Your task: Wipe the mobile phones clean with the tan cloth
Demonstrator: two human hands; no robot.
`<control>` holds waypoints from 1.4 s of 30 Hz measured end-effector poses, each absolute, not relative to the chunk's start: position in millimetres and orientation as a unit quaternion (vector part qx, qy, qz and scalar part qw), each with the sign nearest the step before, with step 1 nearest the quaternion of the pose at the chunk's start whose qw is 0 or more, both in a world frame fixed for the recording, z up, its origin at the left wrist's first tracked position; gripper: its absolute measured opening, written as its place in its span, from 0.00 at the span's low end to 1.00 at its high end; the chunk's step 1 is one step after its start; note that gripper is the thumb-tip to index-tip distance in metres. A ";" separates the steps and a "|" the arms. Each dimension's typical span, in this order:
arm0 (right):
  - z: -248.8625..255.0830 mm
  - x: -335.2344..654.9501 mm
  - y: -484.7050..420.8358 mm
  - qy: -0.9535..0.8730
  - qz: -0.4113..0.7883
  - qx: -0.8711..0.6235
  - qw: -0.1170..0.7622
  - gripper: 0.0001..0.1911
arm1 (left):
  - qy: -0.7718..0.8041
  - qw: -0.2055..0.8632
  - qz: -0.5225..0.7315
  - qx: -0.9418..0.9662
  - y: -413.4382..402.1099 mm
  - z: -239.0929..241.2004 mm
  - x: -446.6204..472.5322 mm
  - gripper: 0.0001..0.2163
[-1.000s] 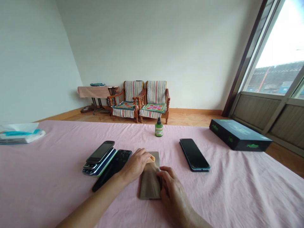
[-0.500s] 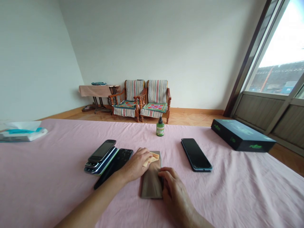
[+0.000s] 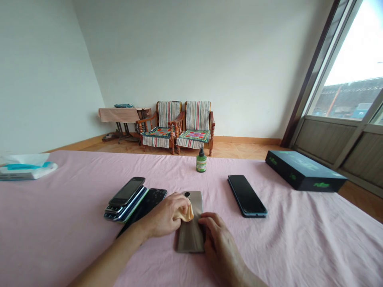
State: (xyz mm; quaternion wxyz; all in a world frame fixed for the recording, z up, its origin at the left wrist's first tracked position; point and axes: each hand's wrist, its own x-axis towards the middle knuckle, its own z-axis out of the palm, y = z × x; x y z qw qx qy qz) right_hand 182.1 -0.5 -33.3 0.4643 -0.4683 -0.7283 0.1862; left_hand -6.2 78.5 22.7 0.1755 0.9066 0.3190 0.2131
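A gold-brown smartphone (image 3: 190, 240) lies back side up on the bed-like pink surface, its round camera showing near the far end. My left hand (image 3: 166, 215) is closed around a bunched yellow-orange cloth (image 3: 188, 214), which rests on the upper middle of the phone's back. From the right, my right hand (image 3: 220, 240) grips the phone's long edge with bent fingers; its thumb is mostly hidden. Just left of my left hand lies a black phone (image 3: 151, 201), partly covered by that hand and forearm, beside a stack of several phones (image 3: 127, 195).
Right of my hands lies a dark phone (image 3: 247, 195), screen up. A green spray bottle (image 3: 201, 162) stands beyond the gold phone. At the far right sits a black box (image 3: 305, 171); a tissue pack (image 3: 28, 169) lies far left. The pink cloth (image 3: 74, 239) is wrinkled.
My left hand has drawn the cloth from the far end of the phone back toward me, uncovering its round camera. My right hand stays at the phone's edge.
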 end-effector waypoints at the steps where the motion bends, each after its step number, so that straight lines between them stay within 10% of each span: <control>1: -33.4 182.0 -0.6 -0.728 0.187 -0.468 0.464 0.28 | 0.331 0.165 0.215 0.904 76.4 22.5 -5.0 0.17; 42: -32.8 183.7 -1.4 -0.734 0.169 -0.463 0.467 0.29 | 0.401 0.035 0.218 0.889 77.8 6.2 12.0 0.11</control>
